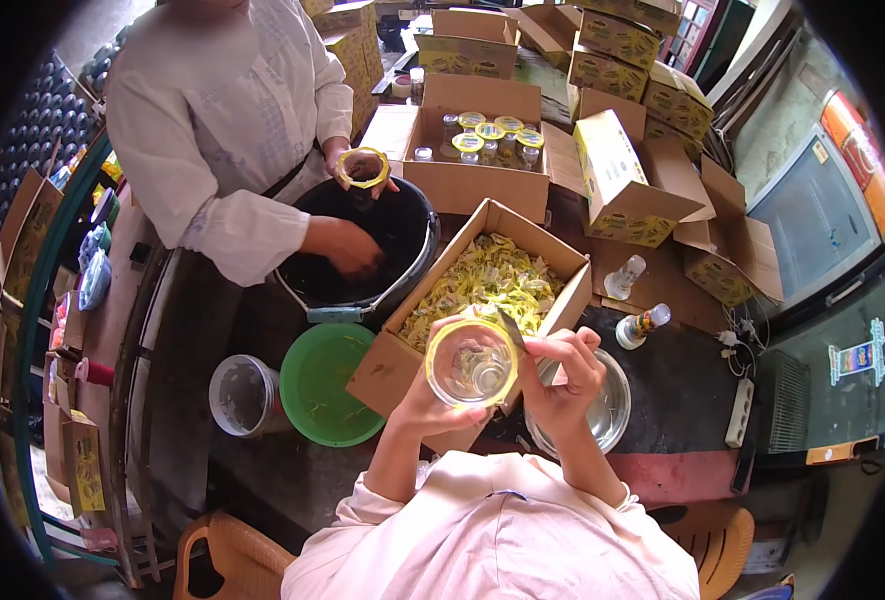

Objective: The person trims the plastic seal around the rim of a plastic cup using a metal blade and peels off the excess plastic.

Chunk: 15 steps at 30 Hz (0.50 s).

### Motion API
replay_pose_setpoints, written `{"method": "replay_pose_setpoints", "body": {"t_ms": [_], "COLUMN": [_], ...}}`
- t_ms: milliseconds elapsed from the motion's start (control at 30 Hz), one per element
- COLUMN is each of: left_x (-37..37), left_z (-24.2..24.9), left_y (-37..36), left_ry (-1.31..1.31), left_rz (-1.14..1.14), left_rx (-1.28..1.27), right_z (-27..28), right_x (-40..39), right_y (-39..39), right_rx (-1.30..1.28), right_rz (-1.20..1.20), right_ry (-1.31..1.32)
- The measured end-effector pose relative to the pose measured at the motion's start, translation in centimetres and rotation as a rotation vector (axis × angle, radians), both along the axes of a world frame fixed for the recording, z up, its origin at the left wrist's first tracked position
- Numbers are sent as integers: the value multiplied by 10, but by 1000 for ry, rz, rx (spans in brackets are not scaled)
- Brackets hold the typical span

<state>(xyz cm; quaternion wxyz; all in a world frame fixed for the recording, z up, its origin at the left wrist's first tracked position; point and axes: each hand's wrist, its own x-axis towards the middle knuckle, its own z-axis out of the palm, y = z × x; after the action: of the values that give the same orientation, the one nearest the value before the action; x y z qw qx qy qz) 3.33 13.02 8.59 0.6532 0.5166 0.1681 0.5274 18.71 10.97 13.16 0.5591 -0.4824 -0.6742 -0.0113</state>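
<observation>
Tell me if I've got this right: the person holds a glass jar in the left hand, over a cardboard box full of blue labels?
Not quite. The head view shows the labels are yellow, not blue. The left hand does hold the glass jar over the cardboard box.

A co-worker in a white shirt stands over a black bucket. A green basin and small grey pail sit near the worktop's left edge; stacked yellow-printed cartons line its far side.
</observation>
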Motion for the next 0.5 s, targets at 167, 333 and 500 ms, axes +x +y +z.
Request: {"method": "replay_pose_setpoints", "body": {"t_ms": [167,333,500], "left_x": [2,6,10], "left_z": [-4,-11,-5], "left_y": [2,2,1], "left_ry": [-19,20,-13], "left_rz": [123,169,171], "left_rx": [19,91,110], "right_z": [0,-3,-6], "right_x": [-2,-10,-14], "right_y": [-8,-9,-6], "right_rx": [55,93,132], "right_rz": [-83,-78,-114], "right_ry": [-44,-77,-100]}}
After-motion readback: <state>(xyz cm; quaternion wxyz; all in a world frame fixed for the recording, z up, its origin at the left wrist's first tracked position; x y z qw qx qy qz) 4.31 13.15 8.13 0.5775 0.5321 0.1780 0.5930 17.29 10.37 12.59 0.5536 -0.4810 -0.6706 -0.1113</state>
